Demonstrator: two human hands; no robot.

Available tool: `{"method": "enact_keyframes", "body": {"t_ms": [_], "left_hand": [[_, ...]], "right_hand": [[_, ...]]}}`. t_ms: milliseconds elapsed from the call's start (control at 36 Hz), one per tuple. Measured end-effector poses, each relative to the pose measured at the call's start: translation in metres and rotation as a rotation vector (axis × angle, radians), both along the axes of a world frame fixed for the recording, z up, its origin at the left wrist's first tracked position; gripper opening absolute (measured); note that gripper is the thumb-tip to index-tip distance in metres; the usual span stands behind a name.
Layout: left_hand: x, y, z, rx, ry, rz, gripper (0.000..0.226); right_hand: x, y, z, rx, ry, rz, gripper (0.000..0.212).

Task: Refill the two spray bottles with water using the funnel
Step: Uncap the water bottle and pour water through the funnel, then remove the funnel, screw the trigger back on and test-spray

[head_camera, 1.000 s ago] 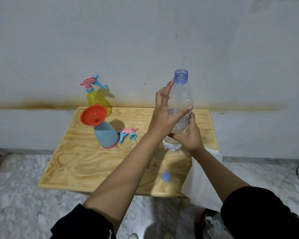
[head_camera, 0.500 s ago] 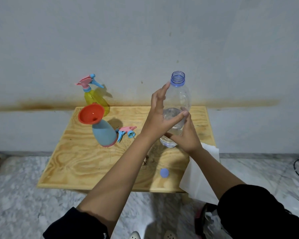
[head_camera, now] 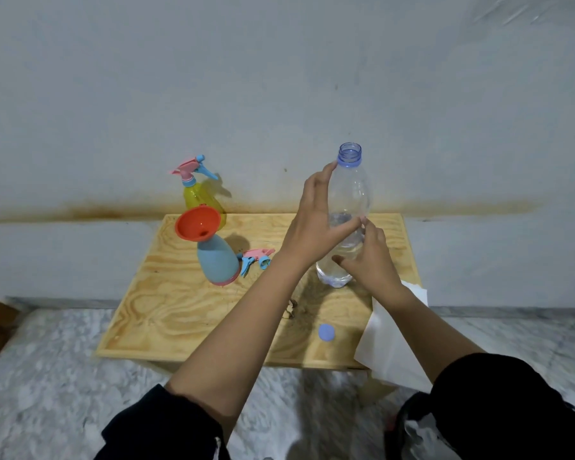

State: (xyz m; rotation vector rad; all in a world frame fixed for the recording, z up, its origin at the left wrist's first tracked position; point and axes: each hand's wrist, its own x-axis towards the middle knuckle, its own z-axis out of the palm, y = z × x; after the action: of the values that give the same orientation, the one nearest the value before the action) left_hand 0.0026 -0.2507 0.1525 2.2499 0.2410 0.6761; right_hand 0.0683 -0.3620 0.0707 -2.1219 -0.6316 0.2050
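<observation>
A clear water bottle [head_camera: 350, 197], uncapped and partly full, stands upright just above the wooden board [head_camera: 180, 313]. My left hand [head_camera: 314, 227] lies against its left side with fingers straight up to the neck and thumb across the front. My right hand [head_camera: 370, 263] grips the bottle's lower part from the right. To the left stands the blue spray bottle [head_camera: 218, 262] with the orange funnel [head_camera: 197, 224] in its neck. Its loose pink-and-blue spray head [head_camera: 258, 255] lies beside it. The yellow spray bottle [head_camera: 204, 198], head on, stands at the back by the wall.
The bottle's blue cap [head_camera: 326, 333] lies near the board's front edge. A white paper sheet [head_camera: 395, 340] hangs over the board's right front corner. The board sits on a marble floor [head_camera: 47, 376] against a grey wall.
The water bottle has sunk slightly toward the board, with both hands staying on it. The spray bottles, funnel and cap have not moved.
</observation>
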Motion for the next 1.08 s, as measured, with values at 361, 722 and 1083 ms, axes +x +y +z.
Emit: {"method": "enact_keyframes", "body": {"t_ms": [361, 722, 1083], "left_hand": [[-0.041, 0.020, -0.024, 0.118, 0.349, 0.087, 0.068], [-0.135, 0.090, -0.099, 0.115, 0.909, 0.273, 0.051], [-0.175, 0.191, -0.090, 0.061, 0.898, 0.327, 0.056]], "right_hand": [[-0.025, -0.016, -0.025, -0.222, 0.061, 0.022, 0.018], [-0.076, 0.048, -0.034, -0.467, 0.115, 0.192, 0.033], [-0.111, 0.156, -0.003, -0.250, 0.113, 0.181, 0.069]]}}
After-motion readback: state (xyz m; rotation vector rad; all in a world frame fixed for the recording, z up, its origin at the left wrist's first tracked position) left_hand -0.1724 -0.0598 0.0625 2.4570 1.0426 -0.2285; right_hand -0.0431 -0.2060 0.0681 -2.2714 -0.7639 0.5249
